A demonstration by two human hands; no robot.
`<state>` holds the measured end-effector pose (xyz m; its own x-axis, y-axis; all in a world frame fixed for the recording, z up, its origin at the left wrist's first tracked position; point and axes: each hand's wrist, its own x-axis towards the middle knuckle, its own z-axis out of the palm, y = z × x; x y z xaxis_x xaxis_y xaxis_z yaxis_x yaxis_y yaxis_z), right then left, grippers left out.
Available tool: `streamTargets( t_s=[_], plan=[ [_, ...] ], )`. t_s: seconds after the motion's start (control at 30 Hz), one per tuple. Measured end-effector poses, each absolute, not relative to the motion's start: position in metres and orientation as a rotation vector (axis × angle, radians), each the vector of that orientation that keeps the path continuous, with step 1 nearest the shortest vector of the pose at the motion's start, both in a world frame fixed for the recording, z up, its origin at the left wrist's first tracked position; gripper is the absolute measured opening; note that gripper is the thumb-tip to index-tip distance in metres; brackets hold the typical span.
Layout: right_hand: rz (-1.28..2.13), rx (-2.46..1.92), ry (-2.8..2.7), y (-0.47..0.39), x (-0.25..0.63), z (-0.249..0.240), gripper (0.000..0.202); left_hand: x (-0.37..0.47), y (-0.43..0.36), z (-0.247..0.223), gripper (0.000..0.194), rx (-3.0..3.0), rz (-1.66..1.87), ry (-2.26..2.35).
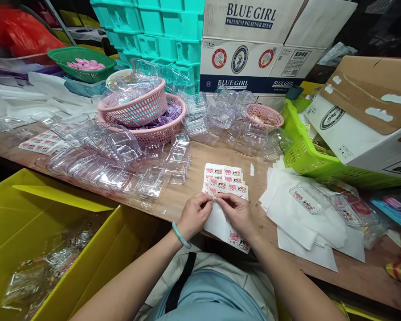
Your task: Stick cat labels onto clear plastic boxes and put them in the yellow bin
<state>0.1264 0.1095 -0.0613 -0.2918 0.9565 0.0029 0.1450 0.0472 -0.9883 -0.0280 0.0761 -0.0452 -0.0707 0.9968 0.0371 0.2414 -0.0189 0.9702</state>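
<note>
My left hand point(194, 216), with a green bangle point(181, 236) at its wrist, is closed in a pinch at the middle of the sticker sheets. My right hand point(236, 216) pinches right beside it, the fingertips of both nearly meeting. Between them is something small and whitish, too small to make out. Under the hands lie sticker sheets point(224, 176) with cat pictures and pink print. The lower sheet point(218, 223) is partly bare white and hangs over the table's front edge.
Clear plastic cases point(87, 167) cover the table's left side, before stacked pink baskets point(133, 109). White backing papers point(297, 223) and a labelled case point(305, 198) lie right. Behind stand a green basket point(297, 151), beer cartons point(243, 58) and turquoise crates point(153, 31). A yellow bin point(87, 267) is lower left.
</note>
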Motion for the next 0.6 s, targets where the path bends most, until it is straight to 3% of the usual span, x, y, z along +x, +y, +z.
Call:
streamTargets(
  t_s=[0.27,0.37,0.5,0.6],
  plan=[
    [1.462,-1.13,-0.9,0.132,0.134,-0.059,0.024,-0.039,0.076,-0.057,0.013,1.221,1.04,1.49],
    [1.196,-1.116,-0.796,0.141,0.145,-0.053,0.026,-0.04,0.072,-0.049,0.024,1.293,1.188,1.655],
    [0.564,-1.051,-1.461,0.128,0.145,-0.035,0.016,-0.02,0.071,-0.028,0.031,1.244,1.341,1.424],
    [0.322,-0.848,-2.011,0.112,0.139,-0.028,0.028,0.0,0.083,-0.023,0.033,0.873,1.268,1.014]
  ],
)
